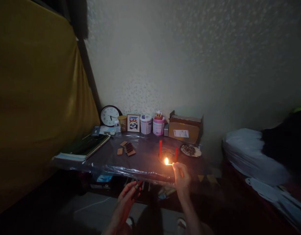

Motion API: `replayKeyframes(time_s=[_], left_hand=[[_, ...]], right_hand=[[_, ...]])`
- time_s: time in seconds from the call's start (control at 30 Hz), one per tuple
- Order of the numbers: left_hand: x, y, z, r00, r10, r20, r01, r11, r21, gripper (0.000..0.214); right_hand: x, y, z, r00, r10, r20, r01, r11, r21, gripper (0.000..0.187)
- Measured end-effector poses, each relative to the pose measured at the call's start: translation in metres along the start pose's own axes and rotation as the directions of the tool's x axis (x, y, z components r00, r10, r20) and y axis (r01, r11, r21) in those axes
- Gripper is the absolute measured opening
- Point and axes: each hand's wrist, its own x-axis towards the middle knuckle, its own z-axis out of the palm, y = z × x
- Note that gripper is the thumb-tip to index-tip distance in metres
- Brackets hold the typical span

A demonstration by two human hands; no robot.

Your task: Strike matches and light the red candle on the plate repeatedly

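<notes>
My right hand pinches a burning match by its end, with the flame pointing left. Just behind the flame, two red candles stand upright on a round dish; neither shows a flame at its top. My left hand is in front of the table edge, its fingers closed round a small dark thing that I cannot make out. To the right of the candles, a round plate holds many loose matches. Small brown, flat matchbox-like pieces lie on the left part of the table.
The table has a shiny plastic cover. Along the wall stand a clock, a framed panda picture, two tubs and a cardboard box. A large book lies left. Plastic bags are piled at right.
</notes>
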Motion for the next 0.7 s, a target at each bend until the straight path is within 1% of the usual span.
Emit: replayKeyframes(time_s=[0.23,0.43,0.57,0.7], left_hand=[[0.0032,-0.0061,-0.0072,1.000,0.003,-0.010,-0.003,1.000,-0.015,0.026],[0.0034,-0.0073,-0.0057,1.000,0.001,-0.016,-0.001,1.000,0.012,0.028],[0.0031,-0.0074,-0.0048,0.999,0.012,-0.030,-0.011,0.999,0.049,0.033],[0.0017,-0.0058,-0.0042,1.000,-0.002,-0.031,0.003,0.999,0.041,0.031]], right_hand=[[0.0043,0.0000,0.0020,1.000,-0.005,-0.019,0.005,1.000,0.028,0.017],[0.0068,-0.0021,0.0043,1.000,-0.007,-0.002,0.007,0.999,0.034,0.016],[0.0076,-0.0018,0.0062,1.000,-0.005,-0.007,0.005,0.999,0.032,0.019],[0.0083,-0.0026,0.0071,1.000,0.010,0.014,-0.010,1.000,0.029,0.019]])
